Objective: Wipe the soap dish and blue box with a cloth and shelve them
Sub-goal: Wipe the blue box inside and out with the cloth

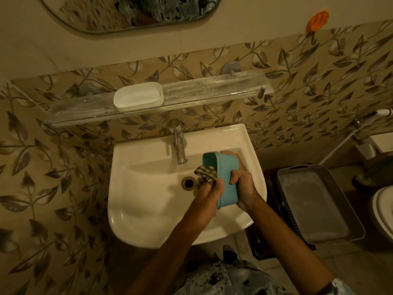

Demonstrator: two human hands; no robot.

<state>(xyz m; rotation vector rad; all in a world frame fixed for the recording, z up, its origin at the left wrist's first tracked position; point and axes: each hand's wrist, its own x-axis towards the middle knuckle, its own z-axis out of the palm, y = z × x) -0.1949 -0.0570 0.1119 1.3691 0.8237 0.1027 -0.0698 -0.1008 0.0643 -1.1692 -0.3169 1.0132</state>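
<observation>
Over the white sink (148,209) I hold the blue box (225,177) tipped on its side, its open mouth facing left. My right hand (242,184) grips the box from the right. My left hand (210,190) holds a striped cloth (207,174) and presses it at the box's open mouth. The white soap dish (138,96) stands on the glass shelf (212,90) above the tap, left of the shelf's middle.
A metal tap (178,141) stands just left of the box, and the drain (188,182) lies below the cloth. A grey tray (312,205) rests on a dark basket to the right. An orange holder (318,20) hangs on the wall, a mirror (127,11) above.
</observation>
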